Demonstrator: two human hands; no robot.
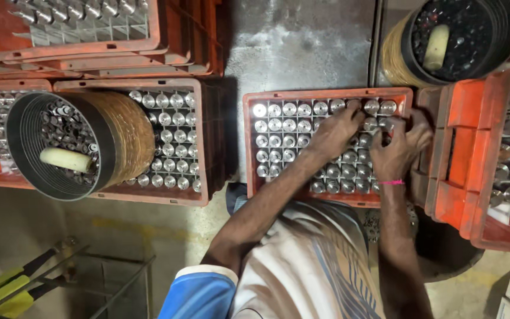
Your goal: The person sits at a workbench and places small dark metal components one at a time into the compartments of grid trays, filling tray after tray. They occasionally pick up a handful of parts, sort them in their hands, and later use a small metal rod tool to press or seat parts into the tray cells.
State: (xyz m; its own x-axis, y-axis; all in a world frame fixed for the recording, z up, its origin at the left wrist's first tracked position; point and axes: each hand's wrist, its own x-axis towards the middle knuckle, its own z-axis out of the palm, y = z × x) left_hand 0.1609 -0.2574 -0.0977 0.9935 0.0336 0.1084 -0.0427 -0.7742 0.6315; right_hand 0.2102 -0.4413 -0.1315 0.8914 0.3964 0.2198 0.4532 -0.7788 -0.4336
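The landmark is the orange crate in the middle of the head view, set on a grey floor. It holds rows of upright shiny metal cylinders in a grid.

Both hands rest over the crate's far right part. The left hand lies palm down on the cylinders, fingers curled onto the tops near the crate's far edge. The right hand sits just beside it, at the crate's right wall, fingers bent down among the cylinders; whether it pinches one cannot be told. A pink band circles the right wrist.

Left of the crate, a round bin lies tipped on a second crate of cylinders. Beyond the crate's far right corner stands another round bin.
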